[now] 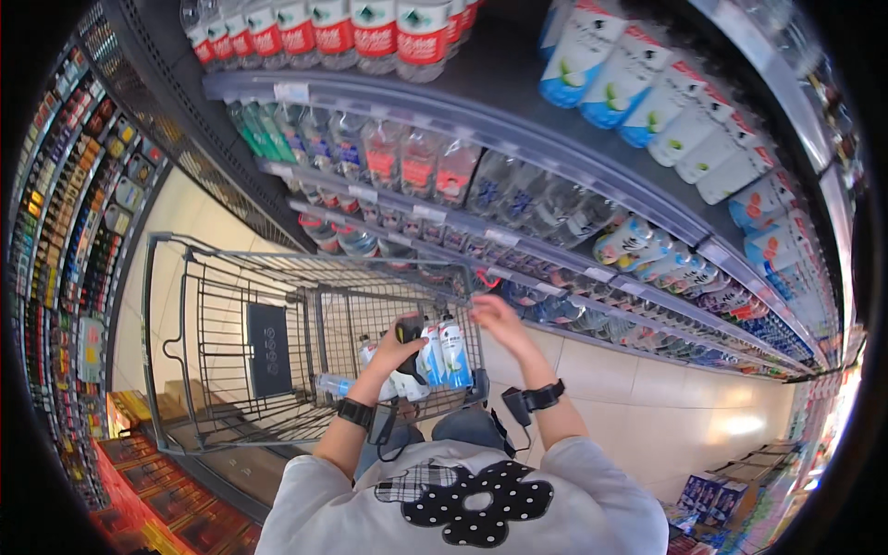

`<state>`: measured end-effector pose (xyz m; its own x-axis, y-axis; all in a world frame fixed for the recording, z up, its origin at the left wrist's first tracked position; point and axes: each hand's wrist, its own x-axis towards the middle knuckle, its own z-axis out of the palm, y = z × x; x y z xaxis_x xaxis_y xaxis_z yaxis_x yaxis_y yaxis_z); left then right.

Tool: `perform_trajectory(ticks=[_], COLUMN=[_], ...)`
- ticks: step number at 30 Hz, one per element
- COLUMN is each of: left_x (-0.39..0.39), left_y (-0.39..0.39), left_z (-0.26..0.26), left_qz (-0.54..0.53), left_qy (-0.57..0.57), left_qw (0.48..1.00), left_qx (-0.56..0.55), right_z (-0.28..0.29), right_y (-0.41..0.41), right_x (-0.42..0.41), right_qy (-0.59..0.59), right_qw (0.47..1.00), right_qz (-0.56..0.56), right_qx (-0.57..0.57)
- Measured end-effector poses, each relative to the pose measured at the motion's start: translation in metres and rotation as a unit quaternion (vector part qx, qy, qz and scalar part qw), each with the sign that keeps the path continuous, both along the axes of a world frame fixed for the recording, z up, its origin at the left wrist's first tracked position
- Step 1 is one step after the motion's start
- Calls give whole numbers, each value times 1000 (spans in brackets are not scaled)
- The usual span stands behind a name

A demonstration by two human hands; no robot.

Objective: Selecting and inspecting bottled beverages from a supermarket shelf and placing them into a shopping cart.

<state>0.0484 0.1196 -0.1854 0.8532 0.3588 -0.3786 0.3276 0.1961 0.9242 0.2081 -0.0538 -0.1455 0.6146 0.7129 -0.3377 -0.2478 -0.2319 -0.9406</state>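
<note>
My left hand [397, 347] grips a black handheld device [411, 347], possibly a scanner, over a grey wire shopping cart [236, 258]. My right hand [498, 320] is raised beside the cart, between it and the shelves, its fingers apart and holding nothing. Below the device, white-and-blue drink cartons with dark caps [455, 357] stand upright in the cart. More white packs [409, 386] sit beside them, partly hidden by my left hand and the device. A clear plastic bottle [334, 384] lies on its side in the cart.
Shelves of red-labelled water bottles [422, 38], pink-labelled bottles [417, 163] and larger white-and-blue cartons [624, 83] run along the far side. Left stands another stocked shelf [69, 180]. Red boxes [173, 499] sit lower left; tiled floor [624, 409] extends right.
</note>
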Motion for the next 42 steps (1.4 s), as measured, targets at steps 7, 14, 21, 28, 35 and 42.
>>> perform_trajectory(ticks=[7, 14, 21, 28, 35, 42], left_x=[58, 66, 94, 94, 88, 87], left_y=[-26, -72, -112, -127, -125, -130], left_z=[136, 221, 235, 227, 226, 226], left_qz=[41, -11, -74, -87, -62, -35], left_qy=[-223, -300, -295, -287, -293, -340], left_qw=[974, 954, 949, 953, 954, 940], left_qx=[-12, 20, 77, 37, 31, 20], right_z=[175, 258, 327, 329, 281, 258], right_y=[-49, -65, -22, -7, -14, -16], right_x=[69, 152, 245, 253, 221, 211], right_qy=[-228, -479, -710, -666, -672, -617], right_qw=[957, 819, 594, 607, 635, 723], right_qz=[-80, -242, -374, -398, -353, -266], right_qx=[159, 204, -62, -171, 142, 164])
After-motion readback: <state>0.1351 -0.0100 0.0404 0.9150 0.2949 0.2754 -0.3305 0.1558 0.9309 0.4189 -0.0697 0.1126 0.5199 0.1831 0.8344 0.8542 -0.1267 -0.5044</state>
